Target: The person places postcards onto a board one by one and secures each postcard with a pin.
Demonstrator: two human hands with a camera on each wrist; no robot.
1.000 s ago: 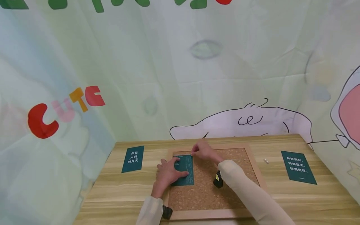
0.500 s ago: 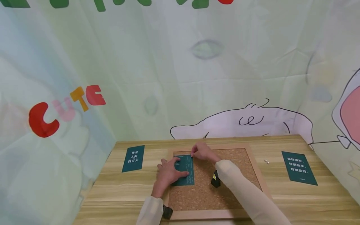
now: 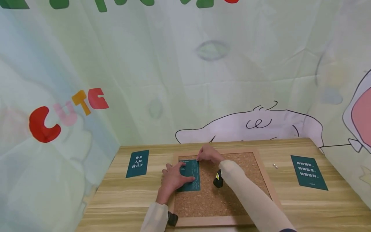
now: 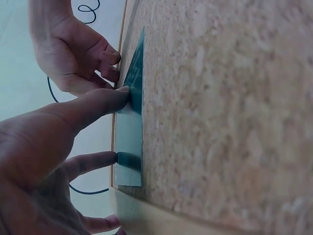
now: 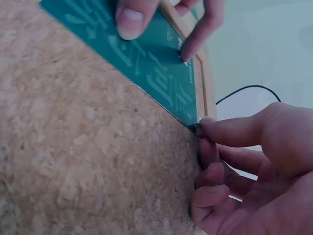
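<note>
A dark green card [image 3: 189, 175] with pale lettering lies on the cork board [image 3: 214, 199], near its upper left corner. My left hand [image 3: 174, 177] has its fingers spread over the card; in the left wrist view the thumb [image 4: 110, 99] and a fingertip press on it. At the card's upper right corner, my right hand [image 3: 208, 153] pinches a small push pin [image 5: 198, 126] between thumb and forefinger. Most of that pin is hidden by the fingertips. The other fingers of the right hand curl against the cork.
The board's wooden frame [image 3: 214, 221] rests on a wood-grain table [image 3: 116, 199]. Another green card [image 3: 137, 163] lies left of the board, and a third green card [image 3: 309, 172] to the right. Small silvery pins [image 3: 275, 166] sit between board and right card. A printed curtain [image 3: 162, 80] hangs behind.
My right wrist and forearm have swung slightly left, while the fingertips stay at the card's corner. The left hand and the card keep their place.
</note>
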